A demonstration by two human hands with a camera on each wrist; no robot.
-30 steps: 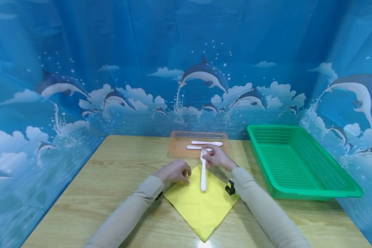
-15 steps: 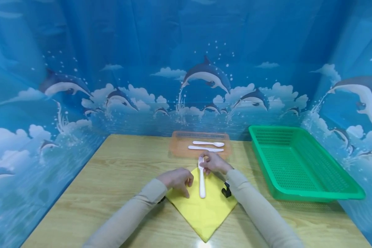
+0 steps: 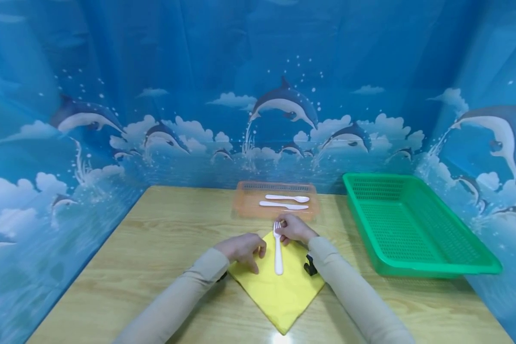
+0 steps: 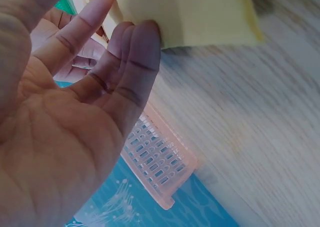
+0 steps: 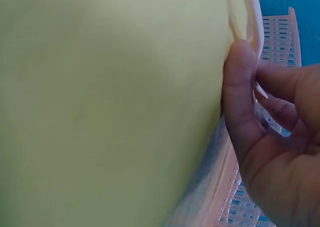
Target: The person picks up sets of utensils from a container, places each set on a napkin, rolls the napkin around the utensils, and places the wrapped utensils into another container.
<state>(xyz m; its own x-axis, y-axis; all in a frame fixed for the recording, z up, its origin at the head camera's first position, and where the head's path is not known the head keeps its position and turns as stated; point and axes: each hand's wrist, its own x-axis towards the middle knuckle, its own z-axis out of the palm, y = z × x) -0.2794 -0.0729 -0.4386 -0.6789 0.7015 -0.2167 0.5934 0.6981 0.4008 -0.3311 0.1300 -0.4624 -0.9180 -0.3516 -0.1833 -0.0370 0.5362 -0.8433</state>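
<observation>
A white plastic fork (image 3: 278, 255) lies tines-away over a yellow napkin (image 3: 279, 301), which is laid as a diamond on the table. My right hand (image 3: 295, 228) pinches the fork near its tines, at the napkin's far corner; in the right wrist view thumb and fingers (image 5: 240, 87) close on it beside the yellow edge. At the napkin's left side is my left hand (image 3: 244, 249), fingers loosely bent and holding nothing. The left wrist view shows its palm (image 4: 60, 132) and fingertips close to the napkin (image 4: 210, 17); whether they touch it I cannot tell.
Behind the napkin stands an orange plastic basket (image 3: 246, 203) with a white spoon (image 3: 288, 198) and a white knife (image 3: 279, 205) inside. A large green basket (image 3: 438, 270) stands at the right. A blue dolphin-print curtain (image 3: 206, 62) borders the wooden table (image 3: 167, 229).
My right hand has brought the fork away from the orange basket, down toward the napkin and slightly left. The left hand has shifted slightly nearer me over the napkin's left edge.
</observation>
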